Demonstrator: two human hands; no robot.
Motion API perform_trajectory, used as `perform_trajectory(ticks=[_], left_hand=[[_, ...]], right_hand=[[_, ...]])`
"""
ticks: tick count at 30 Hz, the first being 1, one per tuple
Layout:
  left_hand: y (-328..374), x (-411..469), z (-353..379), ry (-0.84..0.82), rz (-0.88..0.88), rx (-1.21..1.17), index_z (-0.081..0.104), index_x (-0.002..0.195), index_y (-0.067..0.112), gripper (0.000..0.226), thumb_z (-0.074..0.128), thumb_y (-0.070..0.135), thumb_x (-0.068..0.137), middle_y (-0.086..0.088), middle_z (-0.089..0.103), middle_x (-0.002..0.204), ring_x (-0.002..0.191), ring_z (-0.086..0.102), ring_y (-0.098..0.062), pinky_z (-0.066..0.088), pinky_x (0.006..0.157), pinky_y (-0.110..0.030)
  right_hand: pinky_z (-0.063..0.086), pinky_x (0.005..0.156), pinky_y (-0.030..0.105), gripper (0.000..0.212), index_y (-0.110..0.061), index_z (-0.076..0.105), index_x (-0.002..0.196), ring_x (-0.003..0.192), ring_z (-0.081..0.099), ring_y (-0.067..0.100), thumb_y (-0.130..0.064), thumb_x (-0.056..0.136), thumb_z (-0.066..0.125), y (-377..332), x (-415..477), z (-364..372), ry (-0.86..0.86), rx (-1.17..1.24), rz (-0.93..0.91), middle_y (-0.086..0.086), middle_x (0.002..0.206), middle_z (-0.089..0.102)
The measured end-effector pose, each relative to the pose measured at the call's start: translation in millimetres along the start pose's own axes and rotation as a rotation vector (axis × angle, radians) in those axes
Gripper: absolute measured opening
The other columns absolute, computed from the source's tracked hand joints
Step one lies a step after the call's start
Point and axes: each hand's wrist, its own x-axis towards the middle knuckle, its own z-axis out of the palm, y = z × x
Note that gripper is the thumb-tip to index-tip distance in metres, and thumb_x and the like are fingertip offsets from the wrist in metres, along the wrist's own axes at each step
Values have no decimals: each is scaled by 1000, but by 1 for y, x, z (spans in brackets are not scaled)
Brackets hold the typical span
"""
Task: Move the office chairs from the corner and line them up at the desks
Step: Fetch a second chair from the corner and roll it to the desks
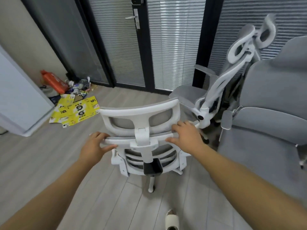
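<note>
A white-framed office chair [141, 112] with grey mesh stands in front of me, its back towards me. My left hand [95, 144] grips the left end of the backrest's top rail, thumb underneath. My right hand [186, 136] rests over the right end of the same rail, fingers curled on it. At the right, a second white and grey chair [216, 90] is turned sideways in the corner. A larger grey padded chair [269, 100] fills the right edge of the view.
A dark-framed glass door [137, 47] with blinds lies straight ahead. Flattened yellow cardboard [76, 110], an orange packet [54, 82] and scattered rubbish lie on the floor at the left. A white cabinet [18, 97] juts in from the left. Grey wood floor [66, 163] spreads around me.
</note>
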Motion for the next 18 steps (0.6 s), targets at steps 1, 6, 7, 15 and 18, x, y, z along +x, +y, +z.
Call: perform_trajectory(ticks=[1,6,7,15,18], left_hand=[[-3,-9,-4,-12,16,16,66,97,24,42,75,54,70,6,57,99,99,53,-23,46,75,-40],[-16,-54,-27,-78,91,24,65,98,26,50,69,67,70,7,56,98,95,53,-24,45,74,-37],[-19,-64,-30,-85,106,29,65,98,27,53,68,71,69,9,56,98,95,54,-23,45,73,-37],[-52,-141,-46,-22,319,-53,65,104,28,69,42,86,73,15,50,104,97,60,-22,48,65,-35],[-68,-170,-54,1,377,-66,67,104,27,75,34,87,74,11,56,109,109,57,-23,49,70,-37]], right_hand=[[40,90,38,47,-25,59,105,105,47,20,-66,82,53,-6,-14,4,26,0,3,-5,104,57],[33,97,37,49,-26,58,110,106,44,20,-66,84,52,-40,-81,15,62,15,32,-5,106,54],[34,97,37,49,-25,58,109,105,44,21,-66,83,52,-47,-95,17,77,24,32,-5,104,54],[41,89,31,68,-23,64,110,95,42,15,-77,76,42,-125,-213,45,213,81,255,-10,100,55],[43,86,30,65,-23,65,107,95,43,14,-78,76,48,-163,-261,61,264,78,356,-11,98,55]])
